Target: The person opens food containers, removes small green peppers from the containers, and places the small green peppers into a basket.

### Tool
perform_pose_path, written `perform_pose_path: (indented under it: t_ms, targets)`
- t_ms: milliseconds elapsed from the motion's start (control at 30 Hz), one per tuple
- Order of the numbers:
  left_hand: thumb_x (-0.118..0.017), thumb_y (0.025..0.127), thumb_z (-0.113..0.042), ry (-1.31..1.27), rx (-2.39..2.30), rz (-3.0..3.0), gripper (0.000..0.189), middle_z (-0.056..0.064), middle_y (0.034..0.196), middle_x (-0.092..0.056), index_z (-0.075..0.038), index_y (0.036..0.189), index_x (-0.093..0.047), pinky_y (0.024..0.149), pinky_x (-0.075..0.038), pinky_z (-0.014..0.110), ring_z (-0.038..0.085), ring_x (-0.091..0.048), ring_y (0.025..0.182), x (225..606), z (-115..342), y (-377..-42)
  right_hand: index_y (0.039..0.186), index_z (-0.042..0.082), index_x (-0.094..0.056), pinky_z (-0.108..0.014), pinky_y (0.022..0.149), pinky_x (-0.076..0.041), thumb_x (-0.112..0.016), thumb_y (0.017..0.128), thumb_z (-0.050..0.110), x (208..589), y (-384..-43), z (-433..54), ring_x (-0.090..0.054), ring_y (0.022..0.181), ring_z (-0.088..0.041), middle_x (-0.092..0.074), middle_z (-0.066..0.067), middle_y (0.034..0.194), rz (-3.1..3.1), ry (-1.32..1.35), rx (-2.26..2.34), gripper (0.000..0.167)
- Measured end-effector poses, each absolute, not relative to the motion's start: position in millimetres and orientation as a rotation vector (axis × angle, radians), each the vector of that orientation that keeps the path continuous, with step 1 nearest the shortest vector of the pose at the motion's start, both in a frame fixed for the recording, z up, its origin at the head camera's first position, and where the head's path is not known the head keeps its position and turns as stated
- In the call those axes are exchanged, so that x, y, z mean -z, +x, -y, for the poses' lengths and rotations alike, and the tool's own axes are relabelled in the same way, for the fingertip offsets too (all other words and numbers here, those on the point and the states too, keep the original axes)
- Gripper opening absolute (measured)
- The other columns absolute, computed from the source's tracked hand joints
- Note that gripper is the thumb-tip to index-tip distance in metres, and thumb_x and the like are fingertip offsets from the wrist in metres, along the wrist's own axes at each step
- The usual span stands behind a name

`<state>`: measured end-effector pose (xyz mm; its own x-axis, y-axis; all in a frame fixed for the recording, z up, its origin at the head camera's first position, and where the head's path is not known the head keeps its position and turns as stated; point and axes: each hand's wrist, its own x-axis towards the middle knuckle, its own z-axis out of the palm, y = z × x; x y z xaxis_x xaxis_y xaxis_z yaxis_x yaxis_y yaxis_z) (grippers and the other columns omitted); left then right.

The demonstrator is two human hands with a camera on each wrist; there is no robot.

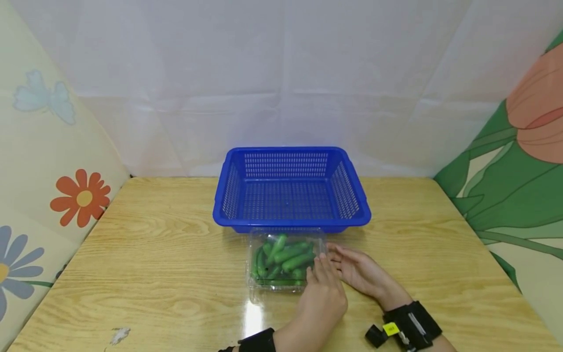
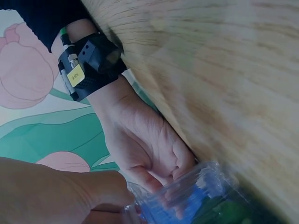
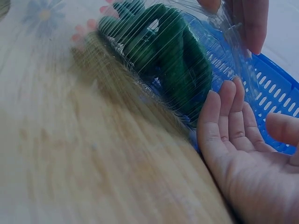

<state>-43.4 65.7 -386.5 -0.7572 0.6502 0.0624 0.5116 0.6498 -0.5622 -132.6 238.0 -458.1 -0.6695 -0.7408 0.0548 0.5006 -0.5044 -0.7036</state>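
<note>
A clear plastic container of long green vegetables, small cucumbers or peppers, rests on the table. At its right edge my left hand pinches the plastic; the right wrist view shows its digits on either side of the rim, though the thumb's exact grip is partly hidden. My right hand lies close against the container's right side, palm turned up and inward, fingers extended and relaxed. From the left wrist view, that palm looks bare, with fingertips behind or against the clear plastic.
Directly behind the container stands a blue slotted plastic basket with nothing in it. The wooden table bears a pale scuffed patch near the front left. A white cloth hangs at the back, with flower-patterned panels on both sides.
</note>
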Motion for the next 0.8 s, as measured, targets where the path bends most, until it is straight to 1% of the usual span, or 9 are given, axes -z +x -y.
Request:
perform_pose_path:
  t_ms: [433,633,800]
  targets:
    - [-0.042,0.105,-0.032,-0.893,-0.764,2.585,0.043,0.018,0.132,-0.06,-0.007,0.134,-0.062,0.096,-0.053,0.033,0.028,-0.061,0.12,393.1,-68.1,-40.4,0.132,0.005,-0.053,-0.032,0.104,-0.046,-0.008,0.11,0.011,459.8,-133.0,-236.4,-0.059,0.119,-0.023,-0.063,-0.012,0.123,-0.856,-0.502,2.173,0.051]
    - [-0.041,0.105,-0.033,-0.875,-0.778,2.574,0.044,0.019,0.131,-0.061,-0.007,0.134,-0.062,0.096,-0.052,0.034,0.029,-0.061,0.12,395.5,-69.1,-39.1,0.131,0.006,-0.054,-0.032,0.103,-0.047,-0.008,0.11,0.012,459.4,-133.2,-237.0,-0.059,0.118,-0.022,-0.063,-0.011,0.122,-0.844,-0.499,2.173,0.05]
    - [-0.042,0.103,-0.033,-0.842,-0.753,2.549,0.044,0.018,0.129,-0.063,-0.007,0.131,-0.064,0.096,-0.053,0.034,0.029,-0.062,0.117,399.0,-70.3,-38.9,0.131,0.007,-0.054,-0.031,0.102,-0.048,-0.009,0.11,0.013,459.1,-133.3,-237.5,-0.06,0.116,-0.02,-0.064,-0.01,0.121,-0.852,-0.5,2.167,0.05]
